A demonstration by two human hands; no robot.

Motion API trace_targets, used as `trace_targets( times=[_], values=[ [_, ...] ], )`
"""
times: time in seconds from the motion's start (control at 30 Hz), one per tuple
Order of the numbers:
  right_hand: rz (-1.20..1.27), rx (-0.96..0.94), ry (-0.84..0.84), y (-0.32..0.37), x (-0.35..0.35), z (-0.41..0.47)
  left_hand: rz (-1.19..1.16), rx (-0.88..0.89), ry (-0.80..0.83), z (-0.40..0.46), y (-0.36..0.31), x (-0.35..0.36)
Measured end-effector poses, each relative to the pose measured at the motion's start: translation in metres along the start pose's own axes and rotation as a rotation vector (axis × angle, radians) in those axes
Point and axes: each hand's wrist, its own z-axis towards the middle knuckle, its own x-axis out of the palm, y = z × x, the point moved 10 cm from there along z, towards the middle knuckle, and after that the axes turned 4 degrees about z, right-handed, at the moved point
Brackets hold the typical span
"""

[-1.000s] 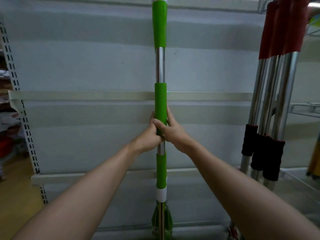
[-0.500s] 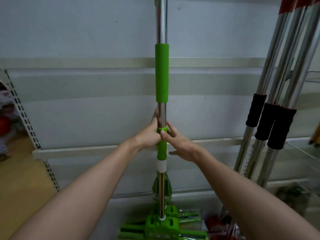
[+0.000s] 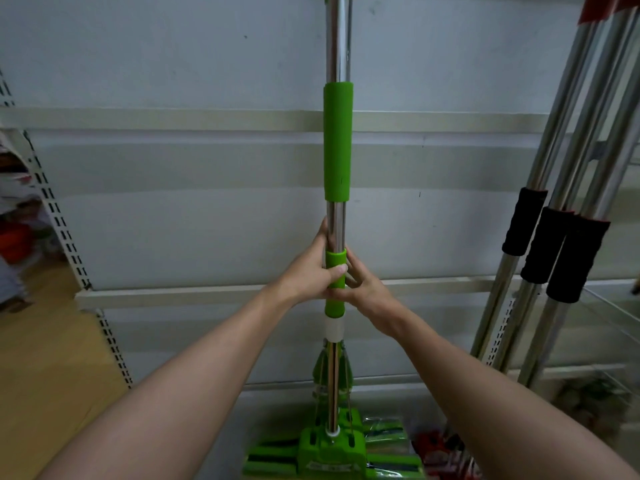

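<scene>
I see the green mop (image 3: pixel 338 140) standing upright straight ahead against the shelving, my left hand (image 3: pixel 306 271) and right hand (image 3: pixel 369 294) both clamped level round its lower green sleeve (image 3: pixel 335 261).

tan floor (image 3: pixel 41 358) at left. white shelf rack (image 3: pixel 173 294) ahead; green mop (image 3: pixel 337 140) stands upright at its foot, red packs (image 3: pixel 437 449) just beside.

Both hands, left hand (image 3: pixel 308 271) and right hand (image 3: pixel 369 292), grip the upright green mop (image 3: pixel 335 140) at its lower sleeve.
</scene>
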Motion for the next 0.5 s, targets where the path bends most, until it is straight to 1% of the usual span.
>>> trace_targets(
  times=[0.1, 0.3, 0.5],
  values=[
    [0.0, 0.013, 0.024, -0.001, 0.004, 0.0, 0.03, -0.011, -0.012, 0.0, -0.001, 0.001],
    [-0.164, 0.045, 0.025, -0.007, 0.013, 0.006, 0.058, -0.041, -0.062, -0.002, -0.003, 0.0],
    [-0.191, 0.056, 0.07, -0.006, 0.023, 0.007, 0.1, -0.1, -0.077, -0.006, 0.003, -0.007]
  ],
)
